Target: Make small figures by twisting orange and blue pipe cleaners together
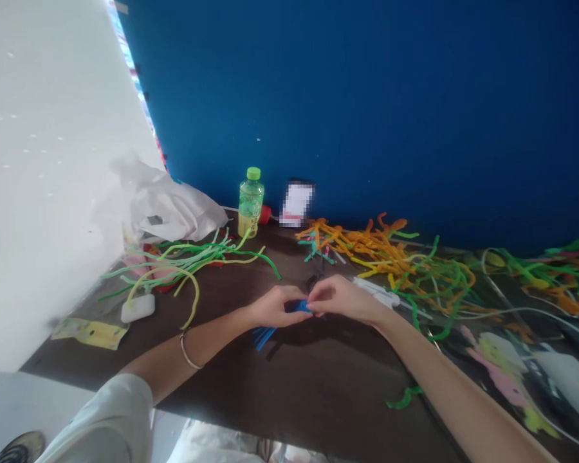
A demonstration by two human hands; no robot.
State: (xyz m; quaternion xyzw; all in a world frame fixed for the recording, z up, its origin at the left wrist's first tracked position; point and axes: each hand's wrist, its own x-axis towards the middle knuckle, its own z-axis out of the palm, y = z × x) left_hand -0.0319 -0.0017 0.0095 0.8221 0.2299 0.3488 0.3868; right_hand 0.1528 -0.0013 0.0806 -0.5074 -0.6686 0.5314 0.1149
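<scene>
Both hands meet over the middle of a dark brown table [318, 379]. My left hand [275, 307] is closed round a bundle of blue pipe cleaners [265, 333], whose ends stick out below the fist toward me. My right hand [340, 297] pinches the top of the same blue bundle, fingertips touching those of the left hand. A thin bracelet sits on my left wrist.
Green and yellow pipe cleaners [193, 260] lie at the left, an orange and green heap [395, 254] at the right. A green-capped bottle [250, 202] and a white plastic bag [174, 206] stand by the blue wall. A white eraser-like block [137, 308] lies at the left edge.
</scene>
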